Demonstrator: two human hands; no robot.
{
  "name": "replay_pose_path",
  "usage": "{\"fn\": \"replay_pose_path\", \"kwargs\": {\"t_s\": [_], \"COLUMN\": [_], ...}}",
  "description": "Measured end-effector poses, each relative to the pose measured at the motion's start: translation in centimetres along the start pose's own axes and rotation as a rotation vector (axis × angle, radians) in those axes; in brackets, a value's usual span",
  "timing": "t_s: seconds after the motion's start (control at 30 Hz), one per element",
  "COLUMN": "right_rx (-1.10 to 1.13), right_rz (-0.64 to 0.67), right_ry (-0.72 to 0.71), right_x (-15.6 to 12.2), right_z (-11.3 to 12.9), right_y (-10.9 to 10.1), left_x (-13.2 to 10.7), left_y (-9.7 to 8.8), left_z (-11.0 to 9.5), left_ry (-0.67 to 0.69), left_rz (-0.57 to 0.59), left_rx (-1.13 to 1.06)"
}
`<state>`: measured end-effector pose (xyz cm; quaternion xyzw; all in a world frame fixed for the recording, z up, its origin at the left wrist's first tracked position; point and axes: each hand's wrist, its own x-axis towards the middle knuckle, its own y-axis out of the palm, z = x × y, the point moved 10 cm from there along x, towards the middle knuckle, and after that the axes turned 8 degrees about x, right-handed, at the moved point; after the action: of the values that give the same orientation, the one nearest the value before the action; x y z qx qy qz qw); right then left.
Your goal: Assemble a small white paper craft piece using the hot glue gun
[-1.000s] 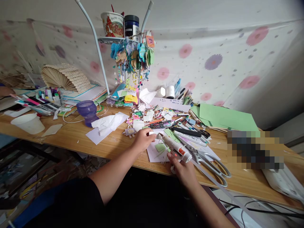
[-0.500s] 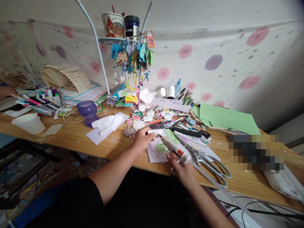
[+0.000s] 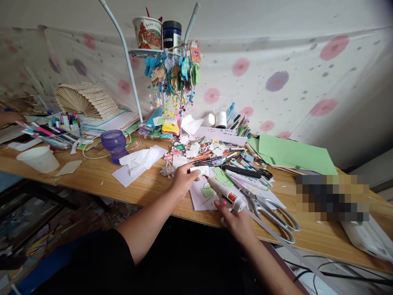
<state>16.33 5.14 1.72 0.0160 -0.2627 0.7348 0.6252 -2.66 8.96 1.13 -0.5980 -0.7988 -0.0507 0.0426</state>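
Note:
Between the thumb and fingers of my left hand is a small white piece of paper. My right hand is wrapped around the handle of a white hot glue gun with an orange patch and a lit red light. The gun's nozzle points up and left, at or very close to the paper's lower edge; contact cannot be made out. Beneath the gun lies a white sheet with green paper scraps. Large silver scissors rest just right of the gun.
Pens and small paper crafts crowd the table behind my hands. To the left stand a purple cup and a white cup. Green sheets lie at right. A person's hand shows at the far left edge.
The white paper in my left hand has turned slightly, showing more of its surface beside the nozzle. The glue gun and my right hand have hardly moved.

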Motion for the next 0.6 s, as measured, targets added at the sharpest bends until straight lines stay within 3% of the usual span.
{"fn": "replay_pose_path", "kwargs": {"t_s": [0.43, 0.53, 0.6], "right_rx": [-0.059, -0.063, -0.068], "right_rz": [0.074, 0.031, -0.026], "right_ry": [0.025, 0.036, 0.031], "right_x": [0.1, -0.1, -0.2], "right_z": [0.1, 0.0, -0.1], "right_y": [0.8, 0.0, -1.7], "left_x": [0.2, 0.3, 0.3], "left_y": [0.3, 0.0, -0.3], "left_z": [0.8, 1.0, 1.2], "left_ry": [-0.072, -0.105, -0.129], "left_rz": [0.037, 0.023, 0.0], "left_rx": [-0.169, -0.212, -0.222]}}
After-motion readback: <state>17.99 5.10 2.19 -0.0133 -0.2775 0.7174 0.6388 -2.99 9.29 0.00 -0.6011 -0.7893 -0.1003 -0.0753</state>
